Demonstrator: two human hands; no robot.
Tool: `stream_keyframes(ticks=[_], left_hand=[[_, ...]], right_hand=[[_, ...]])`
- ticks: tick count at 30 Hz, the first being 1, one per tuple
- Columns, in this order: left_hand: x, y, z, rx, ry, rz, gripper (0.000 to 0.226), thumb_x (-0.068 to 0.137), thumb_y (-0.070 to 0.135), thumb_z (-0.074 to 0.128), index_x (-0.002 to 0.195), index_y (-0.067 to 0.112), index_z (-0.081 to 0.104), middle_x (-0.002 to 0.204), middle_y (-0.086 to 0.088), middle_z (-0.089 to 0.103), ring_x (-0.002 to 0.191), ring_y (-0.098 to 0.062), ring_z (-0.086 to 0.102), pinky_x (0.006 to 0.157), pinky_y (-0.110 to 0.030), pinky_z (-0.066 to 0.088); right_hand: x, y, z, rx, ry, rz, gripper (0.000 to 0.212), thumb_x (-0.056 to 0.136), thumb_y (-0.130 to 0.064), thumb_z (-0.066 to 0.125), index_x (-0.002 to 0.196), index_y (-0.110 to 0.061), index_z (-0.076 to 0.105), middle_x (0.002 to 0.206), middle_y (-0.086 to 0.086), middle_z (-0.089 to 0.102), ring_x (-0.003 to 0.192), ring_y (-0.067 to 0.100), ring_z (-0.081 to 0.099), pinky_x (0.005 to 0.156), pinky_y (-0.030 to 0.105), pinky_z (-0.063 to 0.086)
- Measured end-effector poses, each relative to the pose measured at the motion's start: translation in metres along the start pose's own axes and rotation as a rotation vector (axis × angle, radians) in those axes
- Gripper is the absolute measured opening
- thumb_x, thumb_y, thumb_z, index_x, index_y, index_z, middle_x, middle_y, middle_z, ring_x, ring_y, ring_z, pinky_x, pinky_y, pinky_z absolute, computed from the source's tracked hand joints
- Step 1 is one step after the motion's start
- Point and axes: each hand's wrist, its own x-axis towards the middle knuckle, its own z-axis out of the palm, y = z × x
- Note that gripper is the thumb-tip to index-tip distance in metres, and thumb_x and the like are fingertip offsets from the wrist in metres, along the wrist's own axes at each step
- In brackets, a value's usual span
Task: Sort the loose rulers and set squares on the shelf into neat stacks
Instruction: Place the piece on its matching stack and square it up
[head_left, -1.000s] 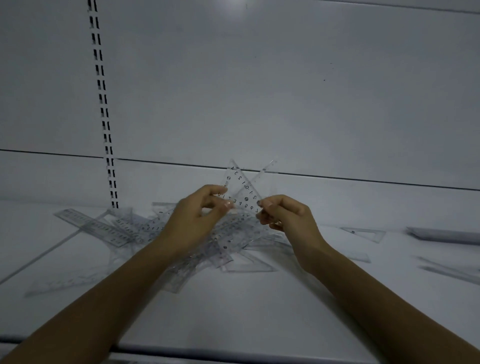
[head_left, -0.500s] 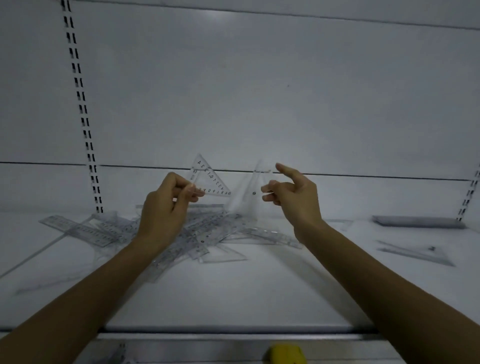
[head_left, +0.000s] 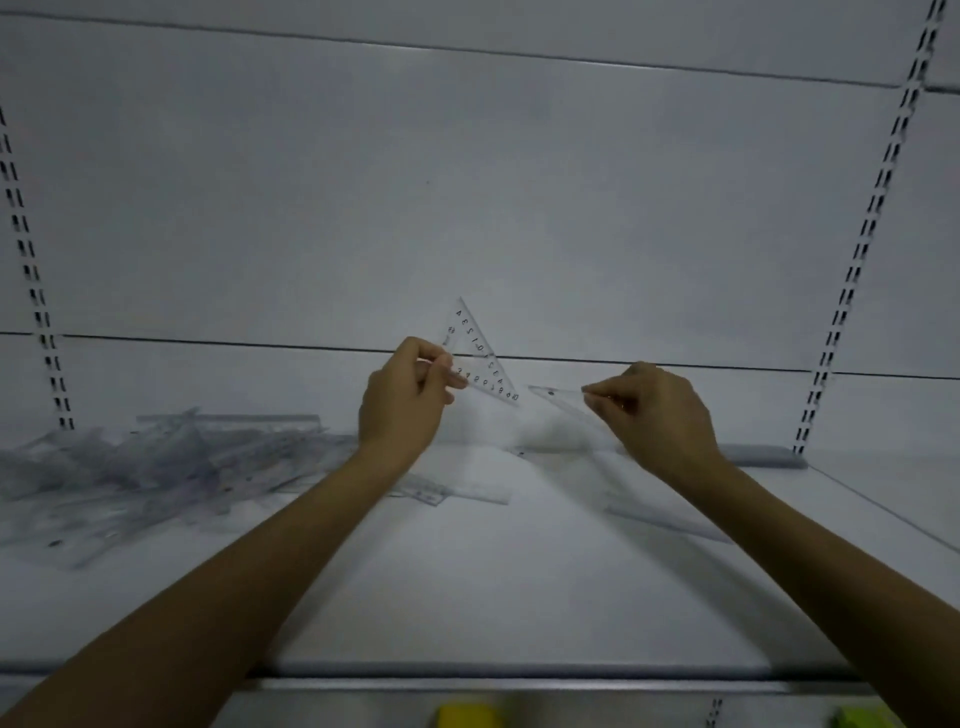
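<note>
2 set squares are up off the shelf, 1 per hand. The small clear plastic set square w/ black printed numbers (head_left: 478, 345) is held upright in front of the back panel, flat face to the camera. Its apex points to 12 o'clock, and the long numbered edge runs from 12 down to approx 4–5 o'clock. L hand (head_left: 405, 400) pinches its lower-left corner btwn thumb and curled fingers.

At 3 o'clock of it, not touching, is the 2nd clear plastic set square (head_left: 563, 400), blurred and tilted nearly flat. Its sharp tip points to approx 10 o'clock, long axis 10-to-4. R hand (head_left: 654, 415) grips its right end w/ fingers curled, knuckles up. Both pieces are above the shelf's back half, near centre.

Rest of the stock:
- 1 loose heap of clear plastic rulers and set squares (head_left: 156, 467) lies on the white metal shelf (head_left: 467, 582) at 9 o'clock of L hand. Pieces cross at all angles; no. of pieces can't be told.
- 1 blurred clear flat piece (head_left: 670, 522) lies on the shelf under the R forearm.
- 1 low grey strip-like stack (head_left: 763, 456) sits along the back at 3 o'clock of R hand.

On the white back panel (head_left: 467, 182) there are 2 uprights: left slotted upright (head_left: 31, 270) at 9 and right slotted upright (head_left: 866, 226) at 2. Below the front lip at 6 o'clock are 2 blurred items: a yellow thing (head_left: 467, 717) and a yellow-green thing (head_left: 860, 719).
</note>
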Motion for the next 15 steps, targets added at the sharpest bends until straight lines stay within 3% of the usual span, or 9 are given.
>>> stream_keyframes(ticks=[4, 8, 12, 15], left_hand=[[-0.006, 0.009, 0.047, 0.104, -0.017, -0.024, 0.016, 0.096, 0.032, 0.048, 0.081, 0.029, 0.049, 0.076, 0.021, 0.069, 0.066, -0.004, 0.066, 0.073, -0.035, 0.053], [-0.014, -0.007, 0.037, 0.147, -0.037, 0.038, 0.014, 0.095, 0.029, 0.051, 0.082, 0.027, 0.051, 0.075, 0.021, 0.069, 0.057, -0.005, 0.064, 0.067, -0.036, 0.054], [-0.01, -0.025, 0.01, 0.113, 0.062, -0.012, 0.015, 0.096, 0.025, 0.05, 0.082, 0.02, 0.052, 0.077, 0.017, 0.07, 0.049, -0.01, 0.062, 0.058, -0.032, 0.052], [-0.004, -0.029, 0.008, 0.071, 0.095, -0.052, 0.016, 0.096, 0.023, 0.05, 0.082, 0.019, 0.052, 0.075, 0.017, 0.071, 0.047, -0.012, 0.061, 0.055, -0.035, 0.053]], right_hand=[[0.005, 0.031, 0.0, -0.13, -0.061, -0.127, 0.019, 0.092, -0.028, 0.059, 0.102, -0.024, 0.074, 0.1, -0.004, 0.07, 0.084, 0.016, 0.064, 0.064, 0.022, 0.035], [0.023, 0.032, 0.016, -0.188, -0.105, -0.258, 0.021, 0.093, -0.025, 0.055, 0.1, -0.023, 0.075, 0.101, -0.003, 0.071, 0.085, 0.02, 0.064, 0.07, 0.025, 0.037], [0.034, 0.02, 0.052, -0.376, -0.328, -0.351, 0.027, 0.09, -0.018, 0.044, 0.079, -0.021, 0.067, 0.087, -0.002, 0.067, 0.071, 0.02, 0.056, 0.067, 0.028, 0.033], [0.042, 0.019, 0.059, -0.295, -0.605, -0.256, 0.026, 0.089, -0.034, 0.052, 0.084, -0.019, 0.073, 0.084, 0.0, 0.07, 0.072, 0.019, 0.06, 0.066, 0.025, 0.042]])
